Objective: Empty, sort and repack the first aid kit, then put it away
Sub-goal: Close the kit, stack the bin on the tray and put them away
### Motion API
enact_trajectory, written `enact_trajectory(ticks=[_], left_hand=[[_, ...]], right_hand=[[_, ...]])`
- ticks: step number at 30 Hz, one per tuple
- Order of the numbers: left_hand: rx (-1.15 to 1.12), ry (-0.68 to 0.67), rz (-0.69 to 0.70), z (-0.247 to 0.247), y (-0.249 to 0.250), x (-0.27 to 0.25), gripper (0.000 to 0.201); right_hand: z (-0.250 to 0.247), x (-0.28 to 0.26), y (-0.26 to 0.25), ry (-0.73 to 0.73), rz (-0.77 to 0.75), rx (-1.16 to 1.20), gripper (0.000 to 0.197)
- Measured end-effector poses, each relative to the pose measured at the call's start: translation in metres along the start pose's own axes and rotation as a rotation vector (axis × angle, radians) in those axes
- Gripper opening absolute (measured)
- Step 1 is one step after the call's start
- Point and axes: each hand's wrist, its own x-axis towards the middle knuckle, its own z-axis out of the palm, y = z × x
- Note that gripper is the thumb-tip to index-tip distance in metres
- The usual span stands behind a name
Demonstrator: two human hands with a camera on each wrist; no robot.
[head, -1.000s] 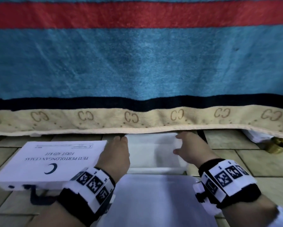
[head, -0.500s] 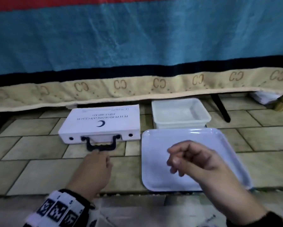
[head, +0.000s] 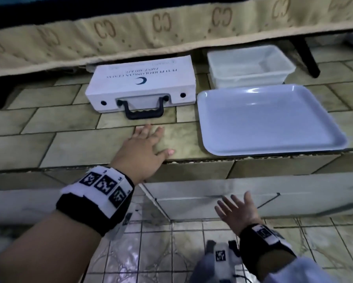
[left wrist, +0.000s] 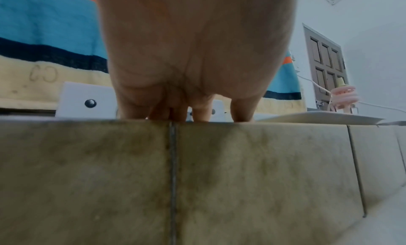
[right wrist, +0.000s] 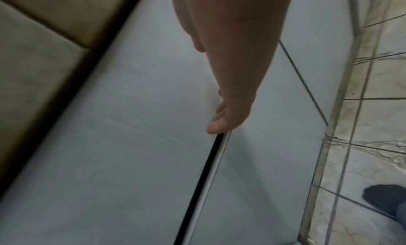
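The white first aid kit (head: pixel 143 82) lies closed on a raised tiled ledge, its black handle (head: pixel 144 109) facing me; its front also shows in the left wrist view (left wrist: pixel 87 99). To its right sit a clear plastic tub (head: pixel 251 66) and a pale blue tray (head: pixel 269 119), both empty. My left hand (head: pixel 149 139) lies flat on the ledge just in front of the handle, fingers straight, holding nothing. My right hand (head: pixel 236 209) hangs lower, fingers spread, in front of the grey step face; it is empty (right wrist: pixel 222 116).
A striped blanket with a beige border (head: pixel 171 25) hangs over the back of the ledge. Black furniture legs (head: pixel 306 56) stand behind the tub. The ledge edge (head: pixel 192 160) drops to a glossy tiled floor (head: pixel 171 252). A door (left wrist: pixel 325 64) shows far right.
Both hands have pulled back from the tub. The left one now lies flat before the kit's handle; the right one has dropped below the ledge and uncurled. The head view tilted down.
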Motion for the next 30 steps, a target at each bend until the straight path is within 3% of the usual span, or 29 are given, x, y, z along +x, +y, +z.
enact_trajectory(ticks=[2, 8, 17, 20, 23, 25, 27, 30], left_hand=[[-0.005, 0.006, -0.002, 0.0, -0.001, 0.001, 0.073], [-0.045, 0.013, -0.009, 0.0, -0.006, 0.003, 0.074], [-0.033, 0.037, -0.009, 0.002, -0.005, 0.004, 0.072], [-0.045, 0.049, -0.013, 0.003, -0.006, 0.005, 0.072], [-0.052, 0.059, -0.009, 0.004, -0.006, 0.005, 0.073], [-0.06, 0.065, 0.005, 0.004, -0.005, 0.003, 0.074], [-0.084, 0.077, 0.018, 0.003, -0.007, 0.002, 0.074], [-0.256, 0.182, -0.011, -0.007, -0.015, 0.0, 0.064]], right_hand=[[0.007, 0.02, -0.007, 0.056, 0.006, 0.121, 0.075], [0.02, 0.048, 0.001, 0.1, 0.006, 0.36, 0.067], [-0.009, 0.02, 0.019, 0.25, 0.036, 0.359, 0.061], [-0.031, 0.002, 0.029, 0.232, 0.052, 0.316, 0.044], [-0.055, -0.017, 0.036, 0.301, 0.063, -0.068, 0.03], [-0.068, -0.034, 0.04, 0.299, 0.153, -0.371, 0.025], [-0.069, -0.06, 0.039, 0.132, 0.225, -0.865, 0.022], [-0.046, -0.101, 0.02, -0.28, 0.079, -1.504, 0.011]])
